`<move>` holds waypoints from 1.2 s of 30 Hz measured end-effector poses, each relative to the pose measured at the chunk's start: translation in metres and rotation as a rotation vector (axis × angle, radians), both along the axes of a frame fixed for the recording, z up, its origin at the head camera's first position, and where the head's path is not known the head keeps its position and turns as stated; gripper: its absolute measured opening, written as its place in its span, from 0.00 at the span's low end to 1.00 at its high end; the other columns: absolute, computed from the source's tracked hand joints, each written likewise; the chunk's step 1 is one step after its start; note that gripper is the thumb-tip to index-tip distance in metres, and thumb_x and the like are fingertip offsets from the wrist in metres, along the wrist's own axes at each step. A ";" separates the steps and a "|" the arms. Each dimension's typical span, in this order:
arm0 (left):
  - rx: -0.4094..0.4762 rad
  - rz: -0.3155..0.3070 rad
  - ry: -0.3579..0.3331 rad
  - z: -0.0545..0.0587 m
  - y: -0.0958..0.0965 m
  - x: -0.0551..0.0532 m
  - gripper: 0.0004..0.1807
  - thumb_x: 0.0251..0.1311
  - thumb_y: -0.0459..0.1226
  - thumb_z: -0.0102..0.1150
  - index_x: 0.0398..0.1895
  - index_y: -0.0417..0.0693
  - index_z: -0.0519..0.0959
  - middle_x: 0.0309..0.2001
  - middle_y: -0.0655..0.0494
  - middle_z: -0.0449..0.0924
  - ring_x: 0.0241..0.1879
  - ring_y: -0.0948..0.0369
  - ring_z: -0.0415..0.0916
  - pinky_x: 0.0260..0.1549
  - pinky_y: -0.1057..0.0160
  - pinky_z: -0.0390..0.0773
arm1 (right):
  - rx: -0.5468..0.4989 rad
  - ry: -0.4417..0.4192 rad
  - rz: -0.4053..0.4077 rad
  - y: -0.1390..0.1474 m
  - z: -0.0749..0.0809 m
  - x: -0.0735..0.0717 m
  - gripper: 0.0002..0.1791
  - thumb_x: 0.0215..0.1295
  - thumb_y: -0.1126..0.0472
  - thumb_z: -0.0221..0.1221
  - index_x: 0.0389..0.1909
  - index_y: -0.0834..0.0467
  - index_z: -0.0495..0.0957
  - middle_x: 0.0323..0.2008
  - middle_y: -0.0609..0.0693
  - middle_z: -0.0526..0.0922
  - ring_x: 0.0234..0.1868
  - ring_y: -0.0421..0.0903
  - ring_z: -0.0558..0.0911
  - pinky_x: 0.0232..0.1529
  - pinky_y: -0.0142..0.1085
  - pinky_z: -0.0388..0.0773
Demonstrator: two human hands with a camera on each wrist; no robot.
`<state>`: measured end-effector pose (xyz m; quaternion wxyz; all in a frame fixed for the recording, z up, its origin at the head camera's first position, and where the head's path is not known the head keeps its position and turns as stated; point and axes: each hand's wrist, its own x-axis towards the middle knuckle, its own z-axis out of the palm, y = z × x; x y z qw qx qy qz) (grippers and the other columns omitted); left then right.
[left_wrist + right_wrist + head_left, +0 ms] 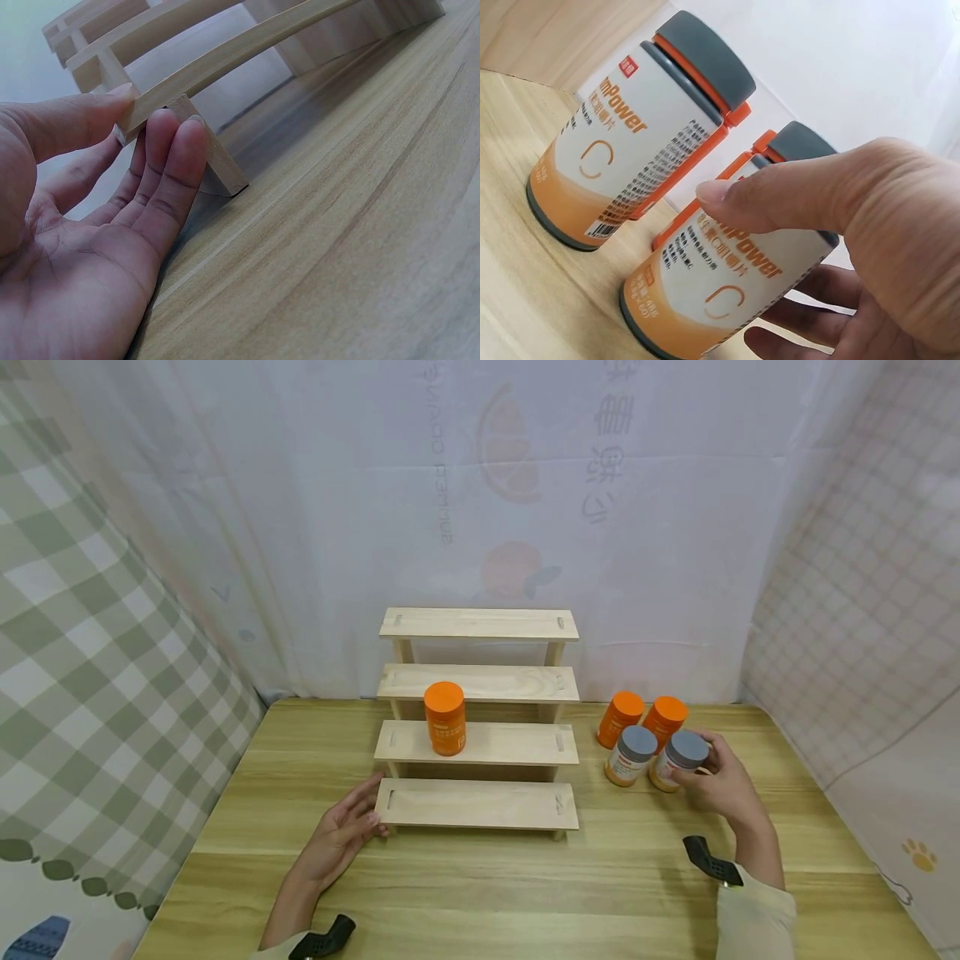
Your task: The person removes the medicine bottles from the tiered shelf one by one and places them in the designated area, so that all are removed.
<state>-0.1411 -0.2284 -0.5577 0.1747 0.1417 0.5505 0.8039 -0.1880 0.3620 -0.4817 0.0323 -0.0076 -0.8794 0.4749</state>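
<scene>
A wooden stepped shelf (476, 802) with several tiers stands on the table. At the left end of its lowest tier, my left hand (341, 839) pinches the board, thumb on the edge and fingertips by the leg (217, 161). An orange bottle (446, 727) stands upright on the second tier from the bottom. Off to the right, my right hand (726, 781) grips a grey-capped vitamin C bottle (682, 304), thumb across its label and fingers around the far side. Another grey-capped bottle (622, 142) stands just left of it.
Two orange bottles (621, 718) stand behind the grey-capped pair. White printed cloth (337, 527) hangs behind the table (480, 902), and checked cloth (97, 635) borders the left side.
</scene>
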 end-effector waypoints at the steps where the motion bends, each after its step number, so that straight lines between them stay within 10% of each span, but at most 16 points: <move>1: -0.001 -0.001 0.000 0.000 0.000 0.000 0.38 0.78 0.28 0.44 0.84 0.41 0.41 0.60 0.55 0.72 0.47 0.64 0.79 0.50 0.67 0.84 | 0.013 -0.002 -0.003 0.000 0.002 0.000 0.43 0.63 0.60 0.72 0.73 0.63 0.59 0.44 0.22 0.73 0.44 0.20 0.74 0.42 0.19 0.75; 5: -0.007 0.001 -0.003 0.001 0.000 0.000 0.38 0.78 0.28 0.45 0.84 0.40 0.40 0.59 0.55 0.70 0.46 0.64 0.80 0.51 0.67 0.84 | 0.054 -0.045 -0.029 -0.002 0.010 0.001 0.48 0.65 0.53 0.70 0.79 0.60 0.55 0.54 0.43 0.80 0.49 0.27 0.76 0.41 0.18 0.76; 10: -0.004 -0.002 -0.002 0.000 0.000 0.000 0.39 0.78 0.27 0.44 0.83 0.39 0.38 0.58 0.55 0.69 0.46 0.63 0.80 0.51 0.67 0.84 | 0.048 -0.131 -0.037 -0.007 0.024 0.003 0.52 0.68 0.43 0.66 0.83 0.53 0.47 0.75 0.68 0.63 0.69 0.64 0.71 0.54 0.35 0.80; 15: 0.000 -0.009 0.006 0.000 0.000 0.000 0.38 0.78 0.27 0.44 0.83 0.39 0.38 0.57 0.55 0.69 0.46 0.63 0.80 0.51 0.67 0.84 | 0.041 -0.134 -0.021 -0.012 0.035 0.006 0.55 0.69 0.40 0.64 0.84 0.49 0.41 0.80 0.68 0.51 0.76 0.75 0.54 0.70 0.71 0.58; 36: -0.011 0.004 -0.010 -0.001 0.000 0.000 0.39 0.77 0.27 0.45 0.83 0.39 0.38 0.61 0.54 0.71 0.47 0.63 0.80 0.50 0.66 0.84 | 0.158 -0.066 0.063 -0.041 0.071 0.020 0.58 0.67 0.39 0.65 0.82 0.29 0.30 0.83 0.64 0.34 0.78 0.79 0.42 0.62 0.83 0.50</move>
